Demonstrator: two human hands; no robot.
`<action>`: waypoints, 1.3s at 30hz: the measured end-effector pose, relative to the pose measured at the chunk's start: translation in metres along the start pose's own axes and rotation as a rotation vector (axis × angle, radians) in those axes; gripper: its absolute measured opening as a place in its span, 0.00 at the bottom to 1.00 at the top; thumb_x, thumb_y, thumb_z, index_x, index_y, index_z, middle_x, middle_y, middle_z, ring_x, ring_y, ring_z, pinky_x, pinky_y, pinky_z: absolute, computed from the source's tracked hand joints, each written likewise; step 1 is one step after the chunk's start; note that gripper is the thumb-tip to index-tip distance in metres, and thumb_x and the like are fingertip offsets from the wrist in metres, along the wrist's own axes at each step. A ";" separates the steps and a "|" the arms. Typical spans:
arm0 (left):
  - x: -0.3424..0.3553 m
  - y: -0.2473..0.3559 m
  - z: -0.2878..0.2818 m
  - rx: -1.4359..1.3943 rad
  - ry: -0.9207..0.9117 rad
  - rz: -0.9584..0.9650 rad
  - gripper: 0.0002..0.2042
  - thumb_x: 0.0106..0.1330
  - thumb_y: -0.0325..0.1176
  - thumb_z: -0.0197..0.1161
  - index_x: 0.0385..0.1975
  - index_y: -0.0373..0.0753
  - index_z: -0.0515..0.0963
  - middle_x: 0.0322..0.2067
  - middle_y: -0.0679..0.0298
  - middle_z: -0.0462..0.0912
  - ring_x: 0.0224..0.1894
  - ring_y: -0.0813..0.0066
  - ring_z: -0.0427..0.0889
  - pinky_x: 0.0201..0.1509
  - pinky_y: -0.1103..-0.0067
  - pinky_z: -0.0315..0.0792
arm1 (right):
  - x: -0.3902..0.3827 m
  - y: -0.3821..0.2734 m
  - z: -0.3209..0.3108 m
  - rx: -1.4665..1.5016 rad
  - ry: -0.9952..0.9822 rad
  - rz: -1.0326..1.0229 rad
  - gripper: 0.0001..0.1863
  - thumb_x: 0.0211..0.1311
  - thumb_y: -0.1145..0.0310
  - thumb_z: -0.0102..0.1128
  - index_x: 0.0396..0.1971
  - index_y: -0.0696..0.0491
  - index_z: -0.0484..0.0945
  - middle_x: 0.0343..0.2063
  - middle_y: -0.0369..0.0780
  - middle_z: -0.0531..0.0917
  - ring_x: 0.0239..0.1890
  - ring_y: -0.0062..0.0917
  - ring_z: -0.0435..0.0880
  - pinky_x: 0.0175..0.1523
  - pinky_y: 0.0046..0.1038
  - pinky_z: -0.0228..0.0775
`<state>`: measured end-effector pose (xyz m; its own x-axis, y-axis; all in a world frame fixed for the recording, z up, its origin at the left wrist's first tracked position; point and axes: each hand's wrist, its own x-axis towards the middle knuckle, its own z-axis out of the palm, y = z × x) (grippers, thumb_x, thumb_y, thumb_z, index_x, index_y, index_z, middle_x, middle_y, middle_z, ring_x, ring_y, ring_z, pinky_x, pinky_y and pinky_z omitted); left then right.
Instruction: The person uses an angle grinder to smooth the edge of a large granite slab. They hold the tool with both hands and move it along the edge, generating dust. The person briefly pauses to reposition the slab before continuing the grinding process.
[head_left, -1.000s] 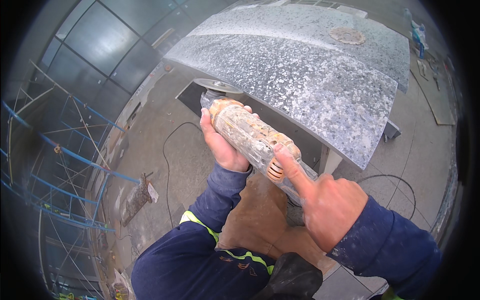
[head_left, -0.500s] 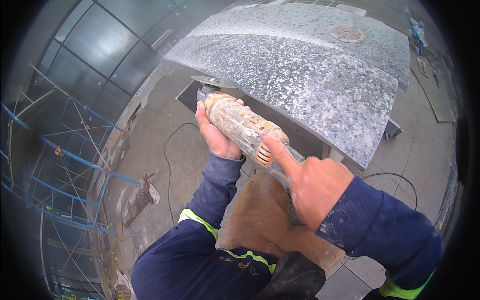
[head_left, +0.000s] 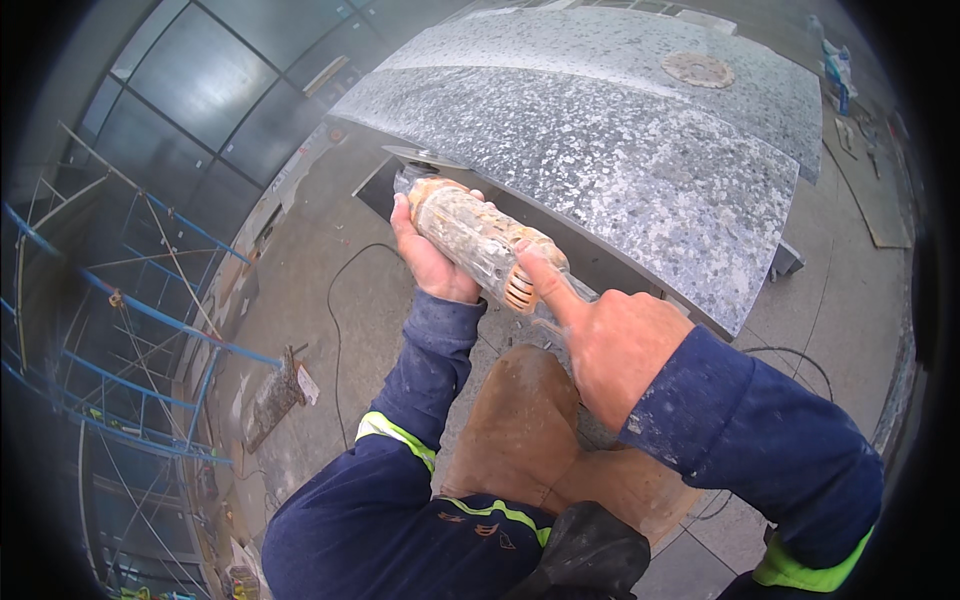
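An angle grinder, its orange body caked in pale dust, lies across both my hands. My left hand cradles it from below near the head, fingers curling round the far side. With the index finger stretched along the vented rear part, my right hand grips the tail end; its other fingers are partly hidden. The thin disc at the grinder's head is at the near left edge of a speckled grey stone slab. Whether the disc touches the stone I cannot tell.
A round disc lies on the farther slab. Blue scaffold tubing stands at the left, with a dusty board near it. A black cable crosses the floor; a panel lies at the right.
The grinder and both my hands have shifted slightly left and nearer me. The disc now appears a little more tilted; my grip looks the same.
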<state>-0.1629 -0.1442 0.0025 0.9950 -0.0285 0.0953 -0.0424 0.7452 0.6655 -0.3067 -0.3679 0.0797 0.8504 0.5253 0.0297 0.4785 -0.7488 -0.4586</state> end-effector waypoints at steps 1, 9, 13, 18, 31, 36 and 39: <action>-0.001 0.000 0.000 0.013 -0.002 0.008 0.33 0.68 0.65 0.43 0.44 0.35 0.75 0.38 0.51 0.80 0.40 0.53 0.80 0.43 0.59 0.78 | -0.002 0.000 0.000 0.011 0.013 -0.006 0.50 0.54 0.76 0.57 0.76 0.55 0.41 0.19 0.50 0.82 0.21 0.44 0.84 0.28 0.42 0.77; -0.028 -0.011 0.022 -0.034 0.039 -0.028 0.33 0.69 0.65 0.43 0.44 0.35 0.75 0.38 0.52 0.80 0.39 0.54 0.80 0.44 0.59 0.78 | -0.031 -0.005 -0.008 0.022 -0.027 0.065 0.50 0.52 0.76 0.57 0.76 0.51 0.43 0.19 0.50 0.81 0.20 0.45 0.83 0.28 0.43 0.76; -0.040 -0.015 0.030 -0.056 0.021 -0.046 0.33 0.70 0.65 0.41 0.46 0.36 0.74 0.39 0.49 0.81 0.40 0.54 0.81 0.48 0.61 0.76 | -0.043 -0.007 -0.009 0.030 -0.036 0.094 0.50 0.52 0.76 0.57 0.76 0.48 0.44 0.19 0.52 0.81 0.20 0.47 0.82 0.28 0.44 0.76; -0.053 -0.018 0.040 -0.067 0.030 -0.049 0.33 0.69 0.65 0.43 0.44 0.34 0.75 0.38 0.52 0.80 0.39 0.55 0.80 0.43 0.61 0.77 | -0.054 -0.015 -0.016 0.009 -0.083 0.161 0.49 0.52 0.76 0.56 0.76 0.45 0.47 0.20 0.53 0.80 0.21 0.47 0.82 0.28 0.45 0.75; -0.074 -0.028 0.048 -0.093 -0.015 -0.075 0.34 0.69 0.67 0.42 0.45 0.35 0.74 0.39 0.51 0.81 0.40 0.55 0.81 0.48 0.61 0.76 | -0.082 -0.026 -0.019 -0.062 -0.130 0.221 0.50 0.52 0.75 0.59 0.76 0.43 0.47 0.21 0.54 0.78 0.19 0.45 0.81 0.26 0.43 0.74; -0.077 -0.030 0.049 -0.092 -0.006 -0.080 0.35 0.68 0.67 0.42 0.44 0.36 0.75 0.38 0.51 0.81 0.40 0.55 0.81 0.47 0.62 0.76 | -0.086 -0.029 -0.019 0.015 -0.043 0.192 0.50 0.53 0.76 0.59 0.77 0.42 0.46 0.20 0.53 0.78 0.19 0.45 0.81 0.26 0.44 0.74; -0.072 -0.027 0.043 -0.075 -0.012 -0.050 0.34 0.68 0.67 0.42 0.44 0.36 0.75 0.38 0.51 0.81 0.40 0.55 0.81 0.47 0.62 0.76 | -0.078 -0.022 -0.017 -0.031 -0.119 0.192 0.50 0.53 0.76 0.59 0.77 0.42 0.46 0.20 0.53 0.77 0.20 0.45 0.81 0.26 0.44 0.74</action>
<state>-0.2374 -0.1910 0.0098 0.9945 -0.0751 0.0726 0.0150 0.7904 0.6124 -0.3796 -0.3992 0.1020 0.8955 0.4149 -0.1612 0.3188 -0.8505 -0.4184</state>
